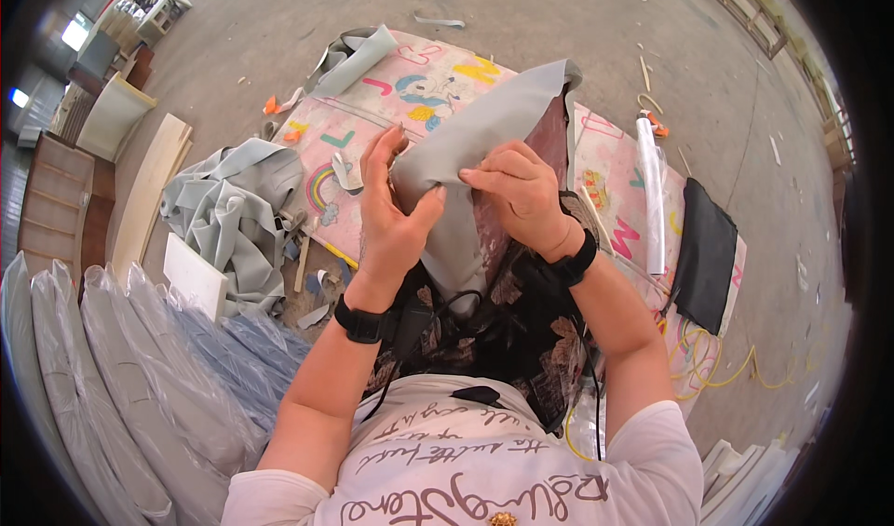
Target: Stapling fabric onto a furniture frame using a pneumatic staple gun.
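Note:
A grey leather-like cover [489,116] stands in front of me, folded over a reddish-brown panel [549,140] propped on my lap. My left hand [396,214] grips the cover's left edge, thumb on the near face and fingers behind. With thumb and forefinger my right hand [517,191] pinches a fold of the same cover near its middle. Both hands are close together at the fold. The lower end of the cover hangs between my knees. What lies behind the panel is hidden.
Beneath the work lies a colourful printed mat [433,70]. Crumpled grey material [228,209] and a white foam block [196,276] are at left. Plastic-wrapped grey pieces [140,368] stand lower left. A white roll [649,195], black sheet [705,256] and yellow hose [712,382] lie right.

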A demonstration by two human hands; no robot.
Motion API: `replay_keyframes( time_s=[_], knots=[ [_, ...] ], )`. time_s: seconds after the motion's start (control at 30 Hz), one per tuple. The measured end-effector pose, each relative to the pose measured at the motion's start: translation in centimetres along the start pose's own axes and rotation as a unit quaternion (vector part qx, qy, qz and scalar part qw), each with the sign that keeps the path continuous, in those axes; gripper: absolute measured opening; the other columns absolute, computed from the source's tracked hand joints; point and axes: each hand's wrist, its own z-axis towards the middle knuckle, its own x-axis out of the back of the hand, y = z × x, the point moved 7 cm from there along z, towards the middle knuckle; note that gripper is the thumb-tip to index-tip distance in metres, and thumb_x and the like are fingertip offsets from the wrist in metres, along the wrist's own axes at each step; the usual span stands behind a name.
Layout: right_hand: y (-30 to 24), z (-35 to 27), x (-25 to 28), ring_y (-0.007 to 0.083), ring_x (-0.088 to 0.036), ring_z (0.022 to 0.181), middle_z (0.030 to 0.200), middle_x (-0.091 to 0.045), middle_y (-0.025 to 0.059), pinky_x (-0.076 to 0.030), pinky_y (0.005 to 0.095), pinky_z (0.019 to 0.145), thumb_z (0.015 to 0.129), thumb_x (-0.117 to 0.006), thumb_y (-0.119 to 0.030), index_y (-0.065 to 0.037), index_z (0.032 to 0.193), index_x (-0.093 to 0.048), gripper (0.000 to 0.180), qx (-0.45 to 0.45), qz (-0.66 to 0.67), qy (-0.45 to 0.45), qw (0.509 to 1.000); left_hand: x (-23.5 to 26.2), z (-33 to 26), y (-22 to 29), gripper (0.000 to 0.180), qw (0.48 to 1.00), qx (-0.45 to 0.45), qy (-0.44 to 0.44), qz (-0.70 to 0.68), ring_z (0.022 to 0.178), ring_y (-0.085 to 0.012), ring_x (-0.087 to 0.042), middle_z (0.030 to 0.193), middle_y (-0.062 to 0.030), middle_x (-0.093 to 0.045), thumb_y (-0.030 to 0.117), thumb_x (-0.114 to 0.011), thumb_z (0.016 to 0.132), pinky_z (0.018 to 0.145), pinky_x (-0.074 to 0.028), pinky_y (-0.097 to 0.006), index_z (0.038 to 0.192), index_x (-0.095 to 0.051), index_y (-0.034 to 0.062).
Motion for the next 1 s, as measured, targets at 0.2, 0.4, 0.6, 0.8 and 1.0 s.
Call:
replay_keyframes(
  time_s=[0.2,0.4,0.6,0.8,1.0],
  knots=[
    [-0.2,-0.3,-0.1,0.0227,-0.06,0.075,0.078,-0.061,0.0047,-0.05,0.0316,0.063,0.067,-0.067,0.008,-0.006,0.087,-0.07,0.024,0.0,0.007,0.011,1.0,0.2,-0.5,-0.3,0.046,0.997,-0.027,-0.056,0.052,0.125,-0.0236,-0.045,0.138,-0.0113,-0.044,-0.001,-0.06,0.076,0.105,-0.035,-0.034,0.122,-0.059,0.0001],
    [0.2,0.1,0.7,0.0242,-0.06,0.075,0.081,-0.061,0.0067,-0.05,0.0314,0.064,0.071,-0.066,0.007,-0.006,0.088,-0.069,0.021,-0.047,0.02,0.004,0.999,-0.8,0.8,1.8,0.031,0.969,-0.107,-0.147,0.17,0.123,-0.0326,-0.049,0.125,-0.0172,-0.057,0.001,-0.058,0.079,0.103,-0.038,-0.04,0.109,-0.067,-0.0008],
    [1.3,2.5,1.8,0.026,-0.06,0.075,0.082,-0.062,0.0092,-0.049,0.0318,0.064,0.077,-0.065,0.006,-0.004,0.089,-0.068,0.016,-0.09,0.08,0.009,0.993,-1.9,1.3,3.3,0.029,0.932,-0.152,-0.181,0.276,0.119,-0.0362,-0.054,0.118,-0.0164,-0.064,-0.001,-0.058,0.08,0.1,-0.043,-0.041,0.107,-0.067,-0.0021],
    [1.6,1.5,3.5,0.0214,-0.061,0.076,0.09,-0.063,0.0097,-0.049,0.0298,0.064,0.074,-0.073,-0.003,-0.002,0.09,-0.067,0.017,-0.117,0.031,0.093,0.988,-2.0,1.3,2.7,0.025,0.941,-0.178,-0.115,0.262,0.108,-0.0346,-0.062,0.109,-0.016,-0.068,-0.003,-0.061,0.078,0.09,-0.05,-0.038,0.102,-0.068,-0.003],
    [3.5,-0.5,-0.9,0.0162,-0.062,0.082,0.096,-0.061,0.0085,-0.05,0.0281,0.069,0.074,-0.076,-0.004,0.002,0.096,-0.066,0.025,-0.318,0.251,0.013,0.914,-1.7,1.4,2.3,0.024,0.96,-0.138,-0.086,0.227,0.106,-0.0341,-0.063,0.107,-0.0153,-0.068,-0.004,-0.063,0.077,0.088,-0.05,-0.038,0.099,-0.068,-0.0021]
  ],
)
